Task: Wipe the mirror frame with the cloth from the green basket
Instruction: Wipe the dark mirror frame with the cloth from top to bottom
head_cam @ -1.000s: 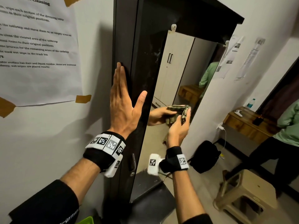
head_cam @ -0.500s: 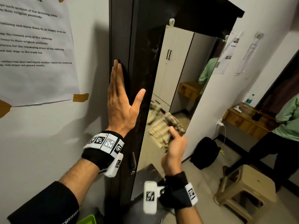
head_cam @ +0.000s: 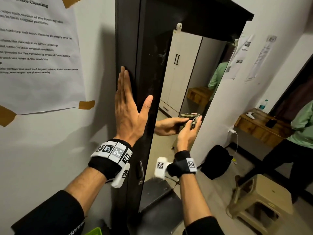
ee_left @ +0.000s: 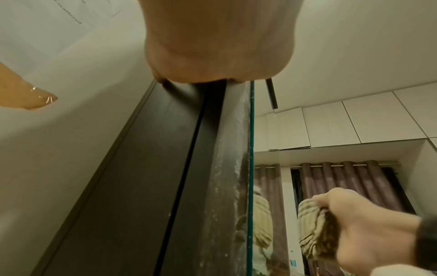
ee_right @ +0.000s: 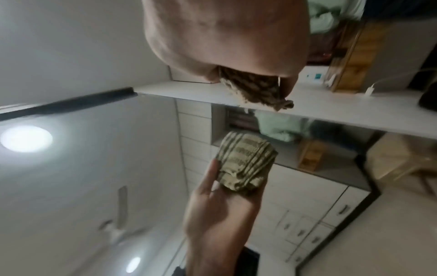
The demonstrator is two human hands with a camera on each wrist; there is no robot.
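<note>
From the head view, my left hand (head_cam: 128, 114) lies flat with straight fingers against the dark mirror frame (head_cam: 128, 48), steadying it, while my right hand (head_cam: 187, 134) has its grip clenched round the bunched striped cloth (head_cam: 193, 122) at the mirror's right edge. The risk I see: the cloth is wadded small, so my fingers could smear the mirror glass (head_cam: 186, 73) instead of cleaning the frame, and pushing sideways could rock the tall unit. The taped paper sheet (head_cam: 37, 53) on the wall reads "Surface Cleaning", with lines such as "original positions", "cleared area of the tabletop" and "wet wipe in the trash bin"; the rest is too bent to read surely.

From the left wrist, white dusty residue streaks the frame's inner strip beside the glass; I judge a dry pass may only spread it.

From the right wrist, cloth shows under my palm, its loose end dangling where it could snag. No readable writing here.
</note>
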